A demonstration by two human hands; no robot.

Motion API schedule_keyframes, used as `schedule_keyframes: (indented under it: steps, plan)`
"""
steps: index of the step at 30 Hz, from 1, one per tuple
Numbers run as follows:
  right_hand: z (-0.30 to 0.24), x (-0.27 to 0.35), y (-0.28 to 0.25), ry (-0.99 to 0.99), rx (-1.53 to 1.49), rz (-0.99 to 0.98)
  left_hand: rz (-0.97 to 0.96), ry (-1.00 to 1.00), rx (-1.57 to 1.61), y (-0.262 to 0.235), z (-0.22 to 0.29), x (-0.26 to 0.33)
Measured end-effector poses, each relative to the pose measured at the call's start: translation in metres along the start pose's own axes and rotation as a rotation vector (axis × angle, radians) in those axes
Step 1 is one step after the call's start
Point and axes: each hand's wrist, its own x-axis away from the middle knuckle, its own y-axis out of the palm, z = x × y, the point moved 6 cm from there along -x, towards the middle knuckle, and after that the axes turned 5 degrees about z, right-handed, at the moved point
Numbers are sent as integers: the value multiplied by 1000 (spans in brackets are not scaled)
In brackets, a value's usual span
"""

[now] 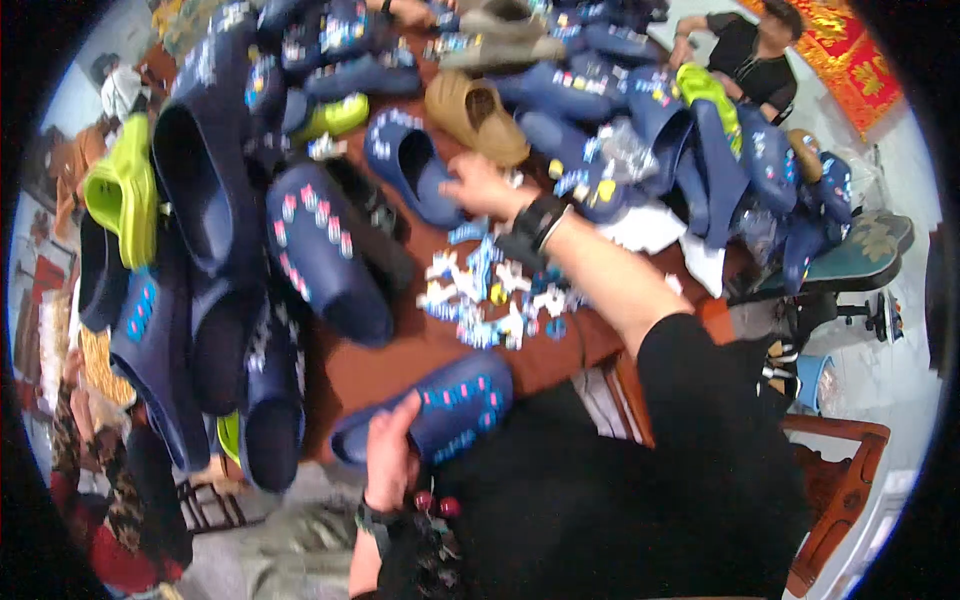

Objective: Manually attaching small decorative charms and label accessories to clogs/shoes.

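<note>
My left hand point(392, 450) is closed around a navy blue clog point(450, 408) held close to my body, its upper dotted with small pink and light-blue charms. Across the table my right hand point(485, 187) grips the heel rim of another navy slip-on clog point(412, 165); its fingertips are slightly blurred. Just below that arm lies a loose heap of small white, blue and yellow charms point(485, 290). A large navy clog with pink and white charms point(325, 250) rests left of the heap.
Stacked navy clogs point(205, 180) and a lime-green clog point(125, 190) line the left side. More clogs, a brown one point(478, 115) among them, cover the far side of the reddish-brown table point(350, 370). Other people sit around it. A blue bin point(815, 382) stands at right.
</note>
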Motion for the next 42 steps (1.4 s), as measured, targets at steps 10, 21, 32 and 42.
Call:
schedule_keyframes:
  steps: [10, 21, 32, 42]
  plan:
    - [-81, 145, -112, -7, -666, -379, -110, -138, 464, 8, 25, 7]
    - [-124, 270, -88, 8, -809, -762, -264, -49, 868, 63, 44, 11]
    - [-144, 273, -43, 400, -1203, -718, -527, -55, 1057, 116, 48, 8]
    - [-86, 235, -65, 396, -1120, -412, -613, -175, 735, 112, 32, 21]
